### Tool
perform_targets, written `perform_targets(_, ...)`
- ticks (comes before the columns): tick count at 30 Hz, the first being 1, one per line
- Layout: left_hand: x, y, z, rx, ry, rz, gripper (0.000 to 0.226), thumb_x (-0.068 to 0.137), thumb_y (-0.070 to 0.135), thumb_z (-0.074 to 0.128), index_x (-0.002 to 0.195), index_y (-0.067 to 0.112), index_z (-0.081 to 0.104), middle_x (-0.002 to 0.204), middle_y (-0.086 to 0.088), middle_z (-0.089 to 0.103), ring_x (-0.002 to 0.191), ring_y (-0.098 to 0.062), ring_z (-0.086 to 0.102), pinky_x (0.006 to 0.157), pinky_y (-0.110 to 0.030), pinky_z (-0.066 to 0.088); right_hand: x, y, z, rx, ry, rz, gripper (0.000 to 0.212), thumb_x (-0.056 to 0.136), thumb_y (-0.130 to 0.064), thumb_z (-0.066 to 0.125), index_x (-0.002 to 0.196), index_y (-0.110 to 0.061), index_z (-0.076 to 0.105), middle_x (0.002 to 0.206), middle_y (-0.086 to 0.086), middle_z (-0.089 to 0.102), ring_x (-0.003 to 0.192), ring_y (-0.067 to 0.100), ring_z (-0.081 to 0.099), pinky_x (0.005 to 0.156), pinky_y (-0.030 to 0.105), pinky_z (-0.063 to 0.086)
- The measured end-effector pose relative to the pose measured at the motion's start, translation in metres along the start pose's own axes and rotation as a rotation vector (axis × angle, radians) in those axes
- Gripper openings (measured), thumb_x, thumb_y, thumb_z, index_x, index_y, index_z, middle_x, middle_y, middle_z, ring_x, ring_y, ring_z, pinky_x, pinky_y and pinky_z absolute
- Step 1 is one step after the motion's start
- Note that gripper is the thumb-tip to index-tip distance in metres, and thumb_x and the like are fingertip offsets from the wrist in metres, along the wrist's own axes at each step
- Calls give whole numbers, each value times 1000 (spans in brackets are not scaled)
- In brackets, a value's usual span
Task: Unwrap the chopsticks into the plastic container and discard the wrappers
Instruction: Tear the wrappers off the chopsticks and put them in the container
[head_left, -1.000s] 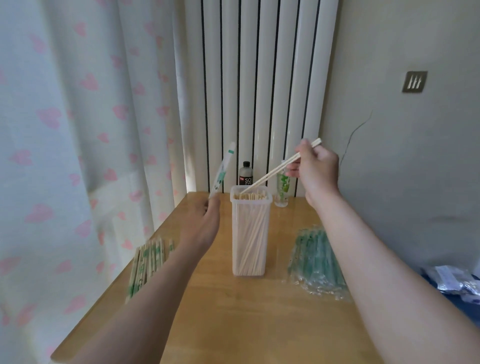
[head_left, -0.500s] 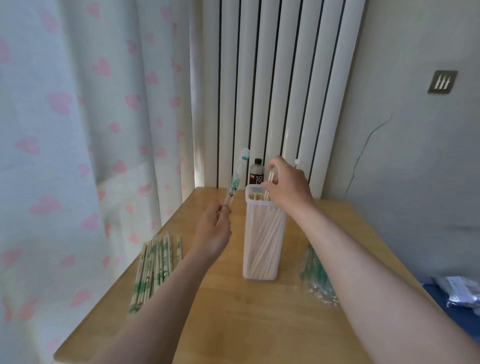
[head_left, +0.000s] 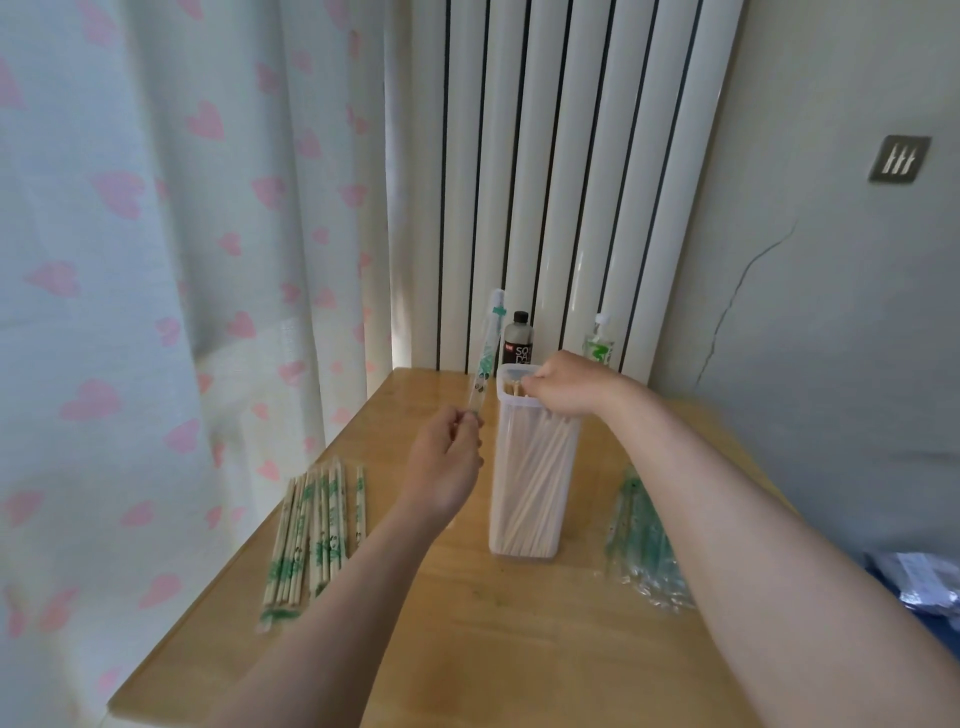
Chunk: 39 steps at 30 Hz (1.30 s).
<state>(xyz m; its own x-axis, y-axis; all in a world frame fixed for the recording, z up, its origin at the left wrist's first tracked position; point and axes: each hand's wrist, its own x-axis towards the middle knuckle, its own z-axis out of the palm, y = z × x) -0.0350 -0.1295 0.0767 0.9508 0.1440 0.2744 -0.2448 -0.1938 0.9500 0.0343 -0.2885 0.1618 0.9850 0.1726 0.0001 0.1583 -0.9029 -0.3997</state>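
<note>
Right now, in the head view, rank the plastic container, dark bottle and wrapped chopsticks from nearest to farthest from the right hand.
1. The plastic container: the right hand is at its mouth.
2. The dark bottle: just behind the container.
3. The wrapped chopsticks: lying at the left edge of the table.

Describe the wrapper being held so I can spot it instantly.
Find the tall plastic container in the middle of the wooden table. Just left of its rim, the left hand pinches a thin wrapper by its lower end. Unlike the wrapped chopsticks lying flat near the table's left edge, it stands upright in the air.
</note>
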Motion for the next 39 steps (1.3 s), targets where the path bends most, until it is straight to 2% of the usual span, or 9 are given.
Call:
perform_targets(4, -3, 3, 6, 96, -3, 46, 24, 102, 24, 48, 93, 11, 66, 84, -15, 66, 79, -31, 62, 80, -52, 54, -9, 3, 0, 215, 140, -64, 51, 110, -37, 36, 120, 2, 67, 111, 11, 75, 103, 29, 70, 101, 43, 50)
perform_targets(8, -10, 6, 18, 142, -74, 84, 22, 99, 21, 56, 87, 9, 69, 78, -16, 67, 70, -27, 60, 74, -47, 55, -29, 28, -9, 506, 597, -117, 33, 108, -24, 39, 103, -13, 70, 92, 0, 74, 89, 17, 70, 83, 32, 53)
perform_targets(11, -17, 3, 36, 183, -150, 139, 19, 97, 19, 59, 84, 9, 69, 68, -3, 62, 60, -11, 53, 65, -32, 50, -45, 68, -9, 566, 827, 5, 35, 104, -19, 40, 89, -7, 69, 82, 2, 73, 79, 20, 67, 70, 27, 50)
perform_targets(15, -26, -2, 74, 201, -204, 169, 3, 95, 16, 62, 97, 19, 64, 68, 7, 59, 55, 1, 52, 54, -12, 42, -68, 149, 20, 517, 795, 261, 34, 99, -20, 39, 89, -3, 68, 81, 9, 72, 81, 29, 65, 74, 36, 52)
perform_targets(17, -28, -7, 98, 236, -232, 170, 14, 94, 17, 64, 106, 23, 58, 73, 4, 62, 60, -1, 56, 55, -11, 43, -77, 195, 41, 451, 755, 398, 33, 95, -23, 40, 85, -4, 65, 81, 13, 70, 82, 35, 64, 74, 41, 53)
perform_targets(20, -28, -15, 132, 325, -280, 153, 18, 95, 21, 66, 110, 21, 55, 80, -3, 67, 68, -8, 60, 54, -13, 43, -97, 245, 69, 368, 686, 570, 27, 97, -14, 44, 74, -6, 55, 78, 14, 61, 80, 38, 58, 69, 43, 46)
perform_targets(23, -19, -29, 160, 472, -276, 143, 13, 95, 25, 65, 105, 18, 59, 84, -1, 66, 77, -15, 61, 69, -25, 50, -115, 276, 97, 327, 619, 655, 34, 101, -14, 43, 68, -15, 43, 72, 9, 51, 72, 34, 51, 63, 41, 40)
perform_targets(31, 28, -51, 217, 642, -282, 30, 8, 94, 20, 65, 87, 17, 68, 83, 2, 64, 86, -19, 61, 76, -28, 50, -116, 291, 115, 251, 588, 624, 23, 104, -21, 44, 89, -16, 61, 86, 6, 64, 82, 33, 60, 69, 39, 51)
perform_targets(39, 52, -76, 244, 742, -291, -56, 15, 93, 20, 62, 85, 11, 71, 84, -6, 68, 83, -24, 64, 79, -38, 59, -111, 297, 115, 258, 560, 603, 21, 105, -24, 42, 96, -18, 60, 86, 2, 63, 78, 26, 56, 61, 34, 40)
